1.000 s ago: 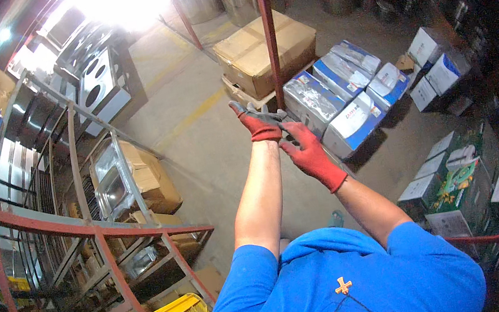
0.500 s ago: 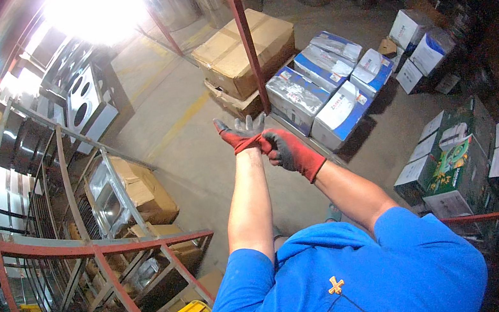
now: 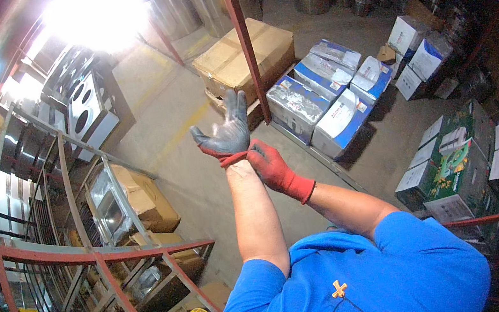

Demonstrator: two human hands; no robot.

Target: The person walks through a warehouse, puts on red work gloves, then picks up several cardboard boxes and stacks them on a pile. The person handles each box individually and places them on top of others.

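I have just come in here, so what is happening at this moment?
Someone in a blue shirt wears red-and-grey gloves. The right hand has hold of the cuff of the left glove, at the wrist. The left hand is raised palm up, fingers spread, holding nothing. Farther ahead, blue-and-white boxes stand to the right of a large brown carton; a metal rack stands on the left.
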